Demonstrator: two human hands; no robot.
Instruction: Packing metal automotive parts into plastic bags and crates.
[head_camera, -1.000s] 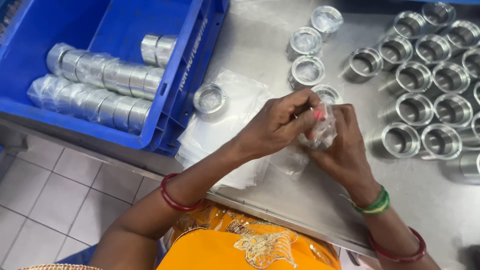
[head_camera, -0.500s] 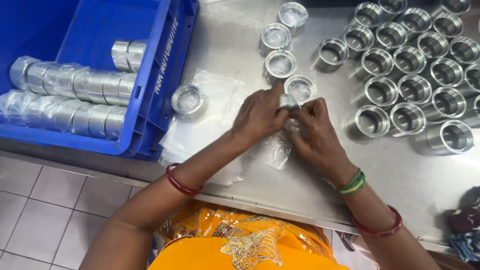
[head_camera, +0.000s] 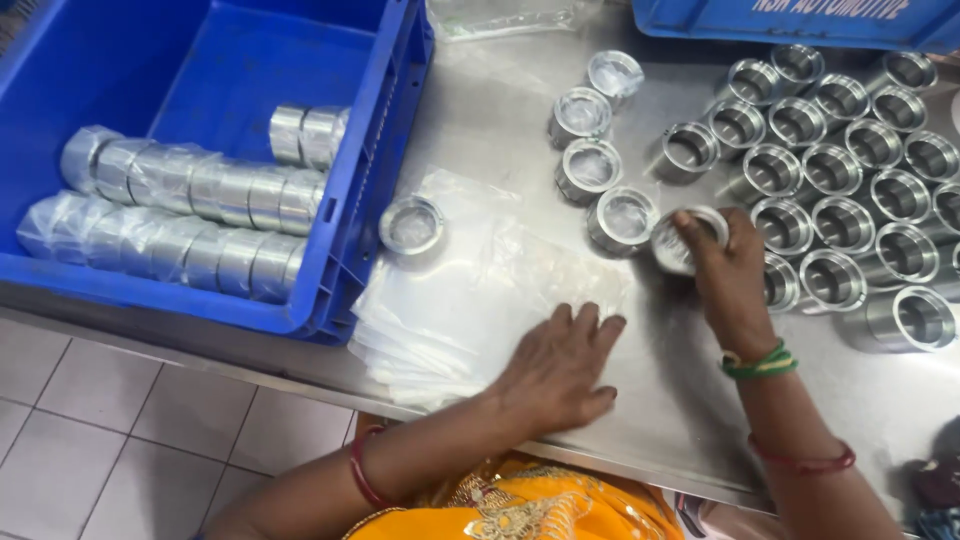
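We count five bagged metal rings in a loose cluster on the steel bench (head_camera: 520, 110), the nearest at its middle (head_camera: 622, 218), plus one more bagged ring (head_camera: 411, 224) alone on the stack of clear plastic bags (head_camera: 450, 310) near the front edge. Toward the right edge stand about nineteen bare metal rings (head_camera: 830, 170) in rows, open ends up.

Our right hand (head_camera: 728, 262) grasps a wrapped ring (head_camera: 688, 238) by thumb and fingertips, set just beside the nearest bagged ring and touching the front of the bare rows. Our left hand (head_camera: 558, 365) lies flat, fingers released and spread, pressing on the right end of the bag stack.

The blue crate (head_camera: 370, 200) at the left edge holds two long rows of rings wrapped in plastic (head_camera: 190, 215), too tightly packed for an exact count, and two single rings (head_camera: 308, 135) behind them. A second blue crate (head_camera: 800, 20) sits at the back right corner; we cannot see inside it. A crumpled clear bag (head_camera: 500, 18) lies at the back edge.
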